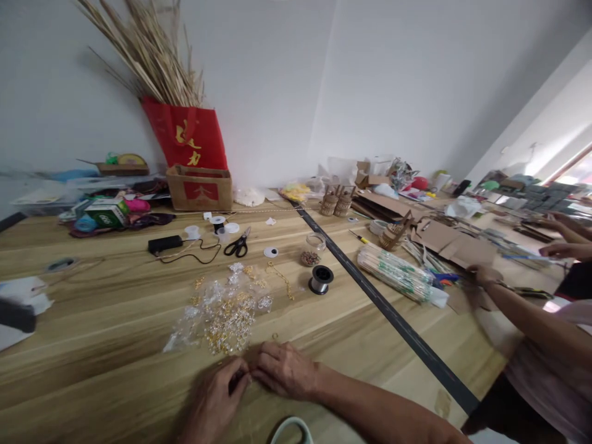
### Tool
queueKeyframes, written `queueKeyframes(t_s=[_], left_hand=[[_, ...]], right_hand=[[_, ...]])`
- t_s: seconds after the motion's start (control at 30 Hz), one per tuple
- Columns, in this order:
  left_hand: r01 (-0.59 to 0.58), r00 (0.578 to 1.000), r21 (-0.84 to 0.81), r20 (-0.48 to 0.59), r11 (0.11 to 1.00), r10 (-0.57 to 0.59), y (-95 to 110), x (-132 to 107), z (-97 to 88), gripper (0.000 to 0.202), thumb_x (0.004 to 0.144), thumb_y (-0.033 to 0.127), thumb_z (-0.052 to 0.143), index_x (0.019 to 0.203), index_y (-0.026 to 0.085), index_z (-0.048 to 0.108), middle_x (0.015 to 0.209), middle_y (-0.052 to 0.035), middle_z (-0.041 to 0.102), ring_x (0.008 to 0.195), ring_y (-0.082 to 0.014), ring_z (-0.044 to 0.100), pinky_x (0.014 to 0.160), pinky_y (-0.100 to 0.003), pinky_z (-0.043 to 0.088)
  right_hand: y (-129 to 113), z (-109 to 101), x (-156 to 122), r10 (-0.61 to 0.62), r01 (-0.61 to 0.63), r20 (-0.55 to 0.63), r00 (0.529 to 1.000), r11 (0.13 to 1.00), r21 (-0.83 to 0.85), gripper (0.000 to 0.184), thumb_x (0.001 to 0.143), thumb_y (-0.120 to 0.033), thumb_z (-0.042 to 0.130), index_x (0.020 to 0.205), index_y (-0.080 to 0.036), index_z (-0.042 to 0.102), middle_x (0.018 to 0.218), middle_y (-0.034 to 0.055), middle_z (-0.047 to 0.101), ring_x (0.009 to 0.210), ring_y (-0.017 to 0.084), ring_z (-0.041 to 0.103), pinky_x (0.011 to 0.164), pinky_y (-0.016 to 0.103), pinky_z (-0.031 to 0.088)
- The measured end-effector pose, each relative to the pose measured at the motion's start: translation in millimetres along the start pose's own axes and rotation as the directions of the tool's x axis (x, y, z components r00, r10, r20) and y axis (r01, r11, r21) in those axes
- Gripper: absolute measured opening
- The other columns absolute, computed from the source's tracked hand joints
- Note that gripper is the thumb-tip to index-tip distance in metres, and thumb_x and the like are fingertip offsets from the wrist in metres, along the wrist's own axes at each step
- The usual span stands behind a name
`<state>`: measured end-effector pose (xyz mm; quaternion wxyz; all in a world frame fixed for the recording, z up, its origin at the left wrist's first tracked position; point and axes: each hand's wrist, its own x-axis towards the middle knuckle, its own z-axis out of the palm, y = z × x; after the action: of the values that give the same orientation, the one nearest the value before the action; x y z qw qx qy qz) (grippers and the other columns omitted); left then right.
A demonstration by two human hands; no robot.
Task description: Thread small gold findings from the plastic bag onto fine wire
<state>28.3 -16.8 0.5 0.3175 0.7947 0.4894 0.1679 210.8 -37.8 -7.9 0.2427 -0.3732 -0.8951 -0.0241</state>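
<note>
My left hand [216, 394] and my right hand [287, 371] meet at the fingertips low on the wooden table. Both are closed in a pinch; whatever sits between the fingers is too small to make out. Just beyond them lies a pile of gold and silver metal rings and findings [229, 327], partly on clear plastic bags [187, 320]. A gold chain [283, 279] lies to the right of the pile. Farther right stand a spool of silvery wire [320, 280] and a jar of brown beads [311, 256]. A pale green loop handle [292, 424] shows at the bottom edge.
Black-handled scissors [237, 245] and a black adapter [165, 244] with a cord lie behind the pile. A dark strip [393, 317] crosses the table. Beyond it are wrapped sticks [393, 271], cardboard [453, 242] and a co-worker's hand [485, 276]. A red bag [185, 135] stands at the back.
</note>
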Motion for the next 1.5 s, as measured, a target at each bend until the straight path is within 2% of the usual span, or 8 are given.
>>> queueKeyframes(t_s=[0.13, 0.33, 0.5, 0.8, 0.93, 1.1, 1.4, 1.5], left_hand=[[-0.028, 0.999, 0.011, -0.019, 1.0, 0.028, -3, 1, 4.5, 0.023, 0.074, 0.029, 0.041, 0.06, 0.019, 0.056, 0.06, -0.0029, 0.059, 0.056, -0.0166, 0.053, 0.058, -0.026, 0.044], [-0.015, 1.0, -0.016, -0.021, 1.0, 0.015, -3, 2, 3.2, 0.021, 0.073, 0.031, 0.044, 0.062, 0.021, 0.058, 0.059, -0.0019, 0.06, 0.056, -0.0166, 0.053, 0.06, -0.026, 0.044], [0.036, 0.999, -0.056, 0.0, 0.998, -0.036, 3, 1, -1.6, 0.02, 0.072, 0.033, 0.046, 0.059, 0.02, 0.056, 0.058, -0.0007, 0.058, 0.054, -0.016, 0.052, 0.057, -0.025, 0.044], [-0.018, 1.0, -0.03, -0.02, 0.999, 0.018, -8, 2, 5.4, 0.023, 0.074, 0.033, 0.045, 0.06, 0.02, 0.057, 0.057, -0.0008, 0.058, 0.054, -0.0156, 0.053, 0.055, -0.024, 0.042], [0.007, 0.999, -0.077, -0.041, 0.997, -0.01, -6, 0, 5.7, 0.022, 0.073, 0.033, 0.045, 0.06, 0.02, 0.056, 0.058, -0.001, 0.059, 0.056, -0.0162, 0.054, 0.056, -0.024, 0.044], [0.048, 0.999, -0.175, 0.006, 0.983, -0.048, 2, -2, 0.9, 0.023, 0.073, 0.036, 0.044, 0.064, 0.019, 0.057, 0.061, -0.0027, 0.062, 0.056, -0.0175, 0.056, 0.057, -0.026, 0.046], [0.045, 0.999, -0.153, 0.025, 0.987, -0.042, 8, -5, -2.8, 0.019, 0.074, 0.027, 0.045, 0.068, 0.018, 0.06, 0.065, -0.0026, 0.064, 0.061, -0.0168, 0.057, 0.064, -0.026, 0.045], [0.063, 0.998, -0.194, 0.015, 0.979, -0.062, 10, -6, -4.5, 0.017, 0.073, 0.027, 0.048, 0.068, 0.017, 0.061, 0.066, -0.0023, 0.065, 0.062, -0.0164, 0.057, 0.063, -0.025, 0.045]], right_hand=[[0, 0, 0, 0.014, -0.013, -0.011, 1.0, 0.999, 0.036, 0.021, 0.097, -0.03, 0.035, 0.086, -0.018, 0.049, 0.076, 0.0026, 0.057, 0.068, 0.012, 0.055, 0.058, 0.021, 0.043], [0, -3, 3, 0.004, -0.006, 0.012, 1.0, 0.992, 0.122, 0.02, 0.097, -0.026, 0.035, 0.106, -0.015, 0.048, 0.089, 0.0057, 0.061, 0.082, 0.012, 0.059, 0.072, 0.02, 0.047], [1, 0, 1, 0.002, -0.004, 0.032, 0.999, 0.997, 0.073, 0.021, 0.097, -0.028, 0.034, 0.094, -0.016, 0.051, 0.082, 0.0043, 0.061, 0.072, 0.012, 0.058, 0.067, 0.021, 0.047], [0, 1, 0, -0.012, 0.01, 0.046, 0.999, 0.999, 0.041, 0.019, 0.095, -0.027, 0.035, 0.087, -0.018, 0.049, 0.076, 0.0017, 0.058, 0.065, 0.011, 0.056, 0.059, 0.021, 0.044], [0, 0, 0, -0.016, 0.014, 0.062, 0.998, 1.0, 0.021, 0.019, 0.094, -0.025, 0.036, 0.08, -0.018, 0.047, 0.073, 0.0014, 0.057, 0.062, 0.011, 0.054, 0.059, 0.021, 0.043], [-1, 2, -1, -0.011, 0.01, 0.046, 0.999, 1.0, 0.028, 0.02, 0.094, -0.023, 0.033, 0.079, -0.019, 0.045, 0.071, 0.0011, 0.056, 0.06, 0.011, 0.052, 0.058, 0.021, 0.041], [-5, 5, -3, 0.088, -0.093, 0.035, 0.995, 0.98, 0.177, 0.019, 0.095, -0.023, 0.03, 0.086, -0.018, 0.046, 0.071, 0.0024, 0.058, 0.062, 0.012, 0.054, 0.058, 0.021, 0.04], [-5, 6, -4, 0.128, -0.129, 0.023, 0.992, 0.96, 0.249, 0.019, 0.096, -0.023, 0.031, 0.086, -0.018, 0.047, 0.071, 0.0022, 0.058, 0.062, 0.012, 0.054, 0.058, 0.02, 0.04]])
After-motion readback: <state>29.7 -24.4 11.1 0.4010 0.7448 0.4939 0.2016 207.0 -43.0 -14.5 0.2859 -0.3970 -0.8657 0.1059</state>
